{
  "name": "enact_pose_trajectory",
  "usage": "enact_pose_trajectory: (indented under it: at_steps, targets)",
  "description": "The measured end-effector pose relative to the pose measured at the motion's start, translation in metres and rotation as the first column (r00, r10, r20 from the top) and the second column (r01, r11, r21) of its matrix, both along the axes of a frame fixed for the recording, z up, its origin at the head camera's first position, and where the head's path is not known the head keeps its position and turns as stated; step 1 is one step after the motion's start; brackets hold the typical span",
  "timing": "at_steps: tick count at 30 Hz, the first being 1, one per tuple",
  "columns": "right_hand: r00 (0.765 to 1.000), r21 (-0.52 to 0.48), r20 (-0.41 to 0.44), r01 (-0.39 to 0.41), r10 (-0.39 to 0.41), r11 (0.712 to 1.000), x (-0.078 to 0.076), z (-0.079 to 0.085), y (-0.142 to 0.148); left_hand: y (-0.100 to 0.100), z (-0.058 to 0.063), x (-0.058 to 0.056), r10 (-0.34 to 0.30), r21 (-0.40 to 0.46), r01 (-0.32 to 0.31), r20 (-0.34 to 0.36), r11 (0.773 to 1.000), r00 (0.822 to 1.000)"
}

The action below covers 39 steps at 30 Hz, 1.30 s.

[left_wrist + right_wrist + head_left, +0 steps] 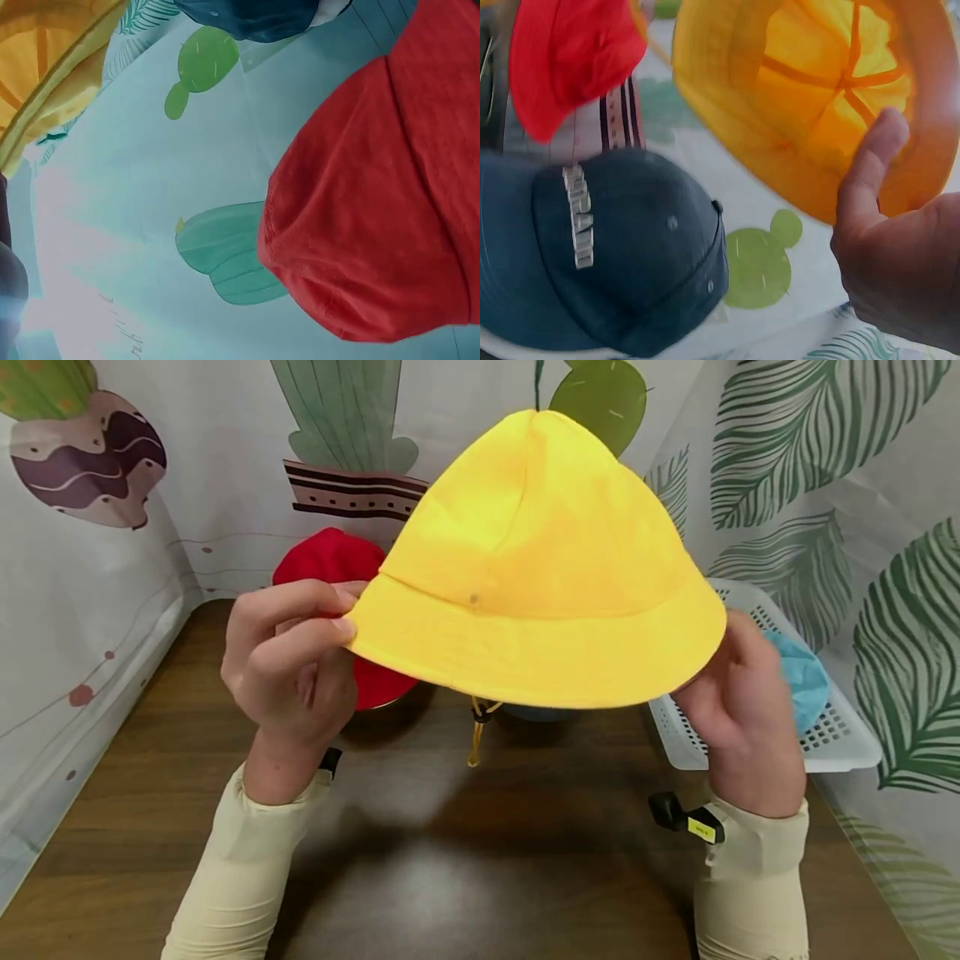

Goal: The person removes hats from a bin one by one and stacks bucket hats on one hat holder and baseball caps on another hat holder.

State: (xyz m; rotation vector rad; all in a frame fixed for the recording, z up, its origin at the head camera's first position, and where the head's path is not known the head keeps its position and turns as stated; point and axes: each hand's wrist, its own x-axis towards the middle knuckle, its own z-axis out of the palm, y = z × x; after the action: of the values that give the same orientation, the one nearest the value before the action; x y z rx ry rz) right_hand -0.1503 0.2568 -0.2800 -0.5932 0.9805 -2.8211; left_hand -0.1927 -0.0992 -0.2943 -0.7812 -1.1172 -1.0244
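A yellow bucket hat (540, 552) is held up in front of me above the table, crown upward. At its left, my left hand (288, 656) pinches the brim between thumb and fingers. My right hand (750, 710) grips the opposite side of the brim, and in the right wrist view its thumb (874, 161) reaches inside the hat. From under the brim hangs a yellow cord (476, 735) with a dark toggle. Behind my left hand is a red hat (326, 556), partly covered. The navy cap (637, 240) with white lettering is mostly hidden by the yellow hat in the head view.
A white perforated basket (847, 747) stands at the right, with a light blue cloth item (806, 681) in it. The brown wooden table (480, 893) spreads below my hands. Cactus- and leaf-printed sheets (225, 452) enclose the back and sides.
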Motion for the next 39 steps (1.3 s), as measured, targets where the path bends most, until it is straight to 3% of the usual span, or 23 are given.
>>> enact_pose_trajectory:
  at_steps: [3,5,11,15,18,20,22,24,25,27,29,31,33,35,37,39]
  targets:
    - [0.991,-0.184,0.075,-0.093,0.109,0.978,0.002,0.0,0.004,-0.001,-0.004,-0.001,-0.089,-0.073,0.085,-0.044,0.994,0.995]
    - [0.982,-0.253,0.112,-0.118,0.15,0.96,0.002,-0.001,0.006,-0.001,-0.006,-0.002,-0.143,-0.126,0.133,-0.071,0.983,0.987]
    - [0.983,-0.239,0.134,-0.094,0.129,0.967,-0.002,-0.002,0.002,0.007,0.0,0.003,-0.233,-0.25,0.201,-0.104,0.947,0.967]
    - [0.989,-0.199,0.135,-0.027,0.055,0.98,-0.004,-0.002,-0.005,0.009,0.005,0.009,-0.222,-0.284,0.19,-0.082,0.94,0.972]
    - [0.99,-0.142,0.136,0.042,-0.022,0.989,-0.005,-0.002,-0.008,0.007,0.005,0.01,-0.18,-0.276,0.159,-0.053,0.948,0.982]
    - [0.99,-0.121,0.125,0.077,-0.061,0.99,-0.006,-0.003,-0.009,0.005,0.005,0.01,-0.146,-0.246,0.138,-0.013,0.959,0.989]
    - [0.99,-0.106,0.109,0.104,-0.093,0.989,-0.006,-0.004,-0.01,0.003,0.006,0.011,-0.116,-0.205,0.129,0.073,0.97,0.991]
    - [0.988,-0.091,0.092,0.132,-0.124,0.987,-0.007,-0.005,-0.011,0.0,0.008,0.012,-0.111,-0.173,0.145,0.193,0.974,0.975]
    - [0.986,-0.081,0.086,0.149,-0.142,0.986,-0.007,-0.005,-0.011,-0.002,0.009,0.013,-0.099,-0.177,0.15,0.271,0.973,0.958]
    - [0.981,-0.051,0.078,0.182,-0.177,0.982,-0.007,-0.006,-0.012,-0.008,0.012,0.014,-0.083,-0.194,0.185,0.438,0.964,0.895]
    - [0.974,-0.02,0.074,0.215,-0.213,0.976,-0.007,-0.007,-0.013,-0.015,0.014,0.015,-0.079,-0.229,0.264,0.596,0.937,0.799]
    - [0.967,0.0,0.075,0.244,-0.244,0.97,-0.007,-0.007,-0.014,-0.02,0.014,0.016,-0.074,-0.238,0.366,0.743,0.9,0.666]
    - [0.961,0.007,0.076,0.265,-0.265,0.964,-0.007,-0.007,-0.014,-0.023,0.015,0.016,-0.104,-0.19,0.492,0.854,0.849,0.51]
    - [0.959,-0.004,0.078,0.272,-0.271,0.962,-0.007,-0.007,-0.014,-0.024,0.015,0.016,-0.162,-0.092,0.607,0.922,0.79,0.351]
    - [0.96,-0.006,0.074,0.273,-0.272,0.962,-0.007,-0.007,-0.014,-0.024,0.017,0.016,-0.222,0.013,0.68,0.949,0.733,0.221]
    - [0.962,0.002,0.065,0.267,-0.267,0.964,-0.008,-0.007,-0.014,-0.024,0.02,0.015,-0.303,0.137,0.722,0.947,0.679,0.105]
